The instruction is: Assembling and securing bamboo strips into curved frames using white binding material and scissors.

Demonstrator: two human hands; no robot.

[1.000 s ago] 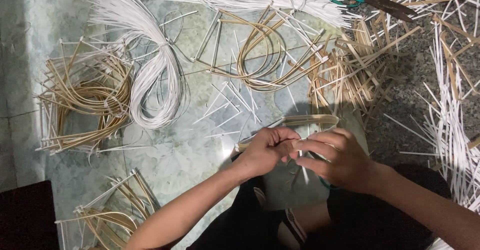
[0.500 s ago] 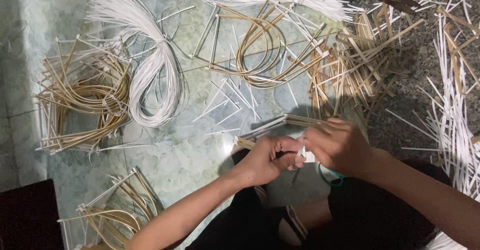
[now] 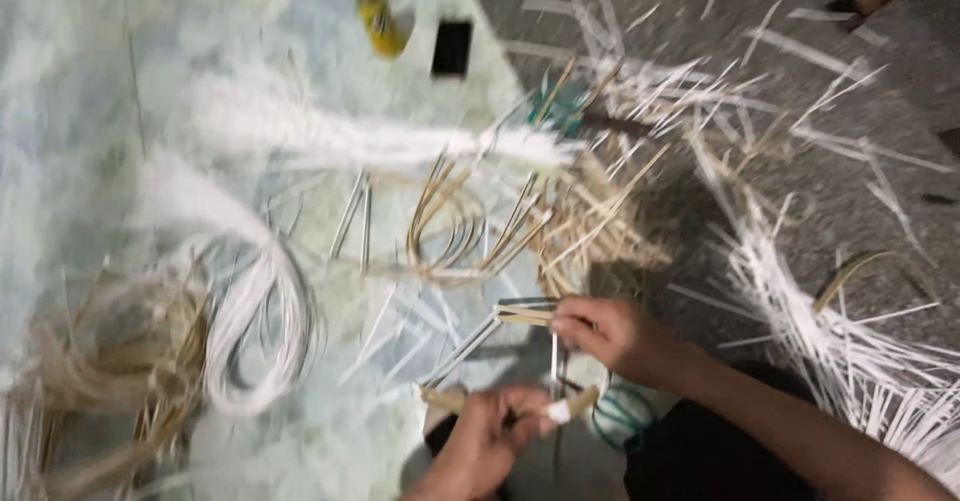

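My left hand [image 3: 495, 426] grips the lower bar of a small frame of tan cane strips [image 3: 500, 361], low in the centre of the blurred head view. My right hand [image 3: 605, 333] pinches the frame's upper end, where several thin strips meet. A white band wraps the lower bar near its right end, beside my left thumb. The frame hangs just above my lap over the pale floor.
A coil of white strips [image 3: 255, 321] lies to the left, bent cane frames [image 3: 470, 226] in the middle, loose white strips [image 3: 850, 361] on the right. A yellow bottle [image 3: 375, 16] and a dark phone [image 3: 452, 49] sit far back. Green cord [image 3: 620, 416] lies by my lap.
The view has tilted up and swung, showing the bottle and phone. My hands have separated, the right one now higher on the cane frame and the left one lower.
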